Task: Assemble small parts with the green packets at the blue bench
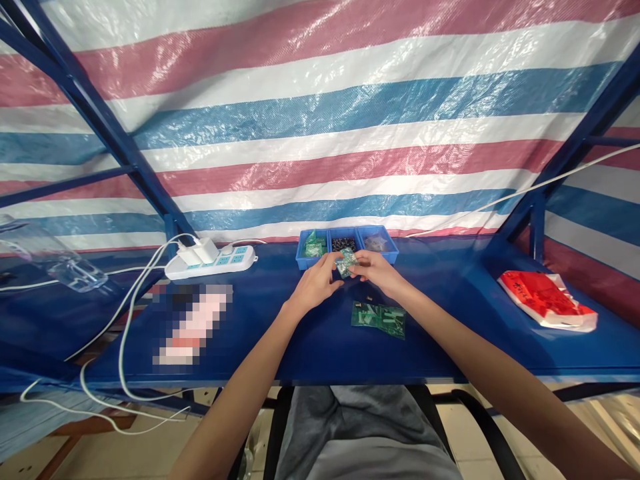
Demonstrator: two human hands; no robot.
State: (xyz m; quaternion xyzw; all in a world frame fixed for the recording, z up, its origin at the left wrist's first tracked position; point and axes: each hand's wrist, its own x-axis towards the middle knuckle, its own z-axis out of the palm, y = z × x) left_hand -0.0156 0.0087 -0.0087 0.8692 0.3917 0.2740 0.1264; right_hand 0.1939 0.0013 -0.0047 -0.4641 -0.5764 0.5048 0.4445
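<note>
Between my two hands, just in front of the blue divided tray (pixel 303 262), is a small green circuit board (pixel 345 264). My left hand (pixel 316 281) grips its left edge, thumb lying lower. The fingers of my right hand (pixel 376 270) pinch the board's right side. Below, on the blue table, lie two larger green circuit boards (pixel 379 317), partly overlapping. A tiny dark part (pixel 369 299) rests just above them. The tray's left section holds green boards (pixel 315 245), its middle one black small parts (pixel 343 243), and its right one clear pieces (pixel 376 243).
A white power strip (pixel 213 263) with plugged-in chargers stands at the left, its cables (pixel 131 313) hanging over the table edge. Farther left lies a clear plastic bottle (pixel 75 270). A red and white packet (pixel 547 300) lies at the right. Blue metal posts (pixel 540 167) flank the striped sheet (pixel 350 160) behind.
</note>
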